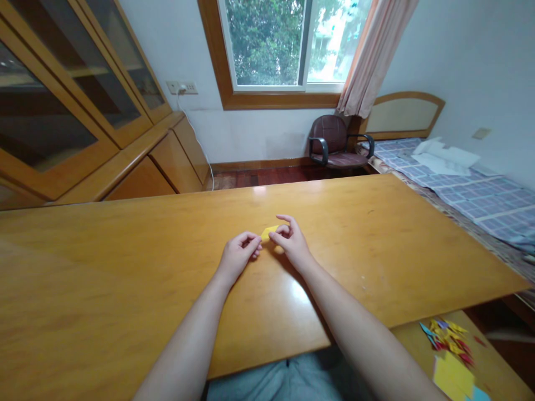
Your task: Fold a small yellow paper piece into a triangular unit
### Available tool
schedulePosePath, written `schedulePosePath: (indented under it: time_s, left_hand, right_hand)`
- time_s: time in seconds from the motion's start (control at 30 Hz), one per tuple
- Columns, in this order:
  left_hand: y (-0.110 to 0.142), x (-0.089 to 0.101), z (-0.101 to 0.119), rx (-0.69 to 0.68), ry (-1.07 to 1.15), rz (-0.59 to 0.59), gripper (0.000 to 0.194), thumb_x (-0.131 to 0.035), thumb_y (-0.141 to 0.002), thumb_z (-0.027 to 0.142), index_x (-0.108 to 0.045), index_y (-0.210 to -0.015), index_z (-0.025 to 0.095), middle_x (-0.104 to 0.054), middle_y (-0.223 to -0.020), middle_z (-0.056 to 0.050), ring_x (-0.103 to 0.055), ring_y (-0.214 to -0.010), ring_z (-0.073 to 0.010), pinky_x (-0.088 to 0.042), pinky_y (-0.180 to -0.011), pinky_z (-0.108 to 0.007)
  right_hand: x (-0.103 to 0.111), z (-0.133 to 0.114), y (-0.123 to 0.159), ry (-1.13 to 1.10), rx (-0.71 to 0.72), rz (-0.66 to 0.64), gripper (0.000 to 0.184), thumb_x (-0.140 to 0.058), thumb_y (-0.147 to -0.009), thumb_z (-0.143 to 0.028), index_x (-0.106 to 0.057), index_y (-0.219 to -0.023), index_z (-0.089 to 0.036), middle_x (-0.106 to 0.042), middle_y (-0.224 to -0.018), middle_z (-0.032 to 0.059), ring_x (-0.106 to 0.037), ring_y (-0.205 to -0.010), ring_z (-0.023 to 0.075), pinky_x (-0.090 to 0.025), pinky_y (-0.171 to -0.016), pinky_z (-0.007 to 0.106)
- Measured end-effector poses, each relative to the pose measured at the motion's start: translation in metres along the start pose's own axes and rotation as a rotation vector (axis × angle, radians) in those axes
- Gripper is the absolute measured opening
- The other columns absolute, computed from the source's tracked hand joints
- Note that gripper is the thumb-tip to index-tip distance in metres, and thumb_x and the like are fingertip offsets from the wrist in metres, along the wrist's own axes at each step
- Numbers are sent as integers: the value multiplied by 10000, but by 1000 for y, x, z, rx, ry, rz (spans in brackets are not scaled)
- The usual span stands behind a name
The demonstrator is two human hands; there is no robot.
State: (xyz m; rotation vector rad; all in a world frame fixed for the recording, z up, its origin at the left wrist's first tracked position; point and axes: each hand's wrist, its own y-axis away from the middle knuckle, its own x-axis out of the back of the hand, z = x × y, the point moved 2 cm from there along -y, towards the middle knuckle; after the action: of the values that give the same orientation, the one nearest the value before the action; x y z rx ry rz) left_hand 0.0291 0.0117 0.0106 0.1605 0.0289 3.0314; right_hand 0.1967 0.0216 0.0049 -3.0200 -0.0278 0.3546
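Observation:
A small piece of folded yellow paper (pixel 268 231) is held between my two hands, just above the wooden table (pixel 137 278). My left hand (pixel 241 253) pinches its left corner between thumb and fingers. On the other side, my right hand (pixel 291 239) grips the right end with the thumb against curled fingers, while one finger sticks out above. The fingertips cover both ends of the paper, so its full shape is hidden.
At the lower right, a lower surface (pixel 413 340) carries a pile of colourful folded paper pieces (pixel 449 337) and yellow paper sheets (pixel 453 376). An office chair (pixel 334 145) stands beyond the table, beside a bed (pixel 468 195). A glass-door cabinet (pixel 83 139) lines the left.

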Motion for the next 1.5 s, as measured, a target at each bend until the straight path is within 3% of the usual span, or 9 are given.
schedulePosePath:
  time_s: [1.5]
  left_hand:
    - [-1,1,-6,8,42,-44,329,-708,-773,471,-618,-770,156,-660,-663,-8,-593,-576,-115,-485,-575,-235]
  right_hand:
    - [1,3,0,-25,31,21,540,-754,-723,-296,-480,-1183,-225,-605,-671,-78,-596,-651,127,-465,-694,270]
